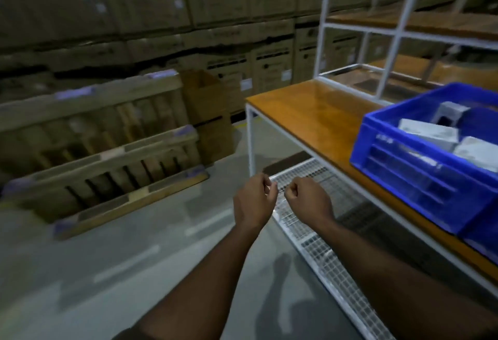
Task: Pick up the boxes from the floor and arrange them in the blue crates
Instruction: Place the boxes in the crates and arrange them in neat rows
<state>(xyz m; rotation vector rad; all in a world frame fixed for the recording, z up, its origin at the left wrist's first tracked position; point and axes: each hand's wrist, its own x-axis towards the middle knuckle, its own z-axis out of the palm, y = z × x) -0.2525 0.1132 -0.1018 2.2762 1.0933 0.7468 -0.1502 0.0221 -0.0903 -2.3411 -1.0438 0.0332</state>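
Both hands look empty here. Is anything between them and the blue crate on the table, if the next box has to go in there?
Nothing visible blocks it. The left hand and right hand hang curled over the floor beside the table. The blue crate sits open-topped to their right, with white boxes already inside.

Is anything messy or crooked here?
A bit. In the blue crate on the table, the pale boxes lie tilted at different angles, not in neat rows. One small box stands up behind them. Wooden pallets lean slanted on the left. Both hands, left hand and right hand, hold nothing.
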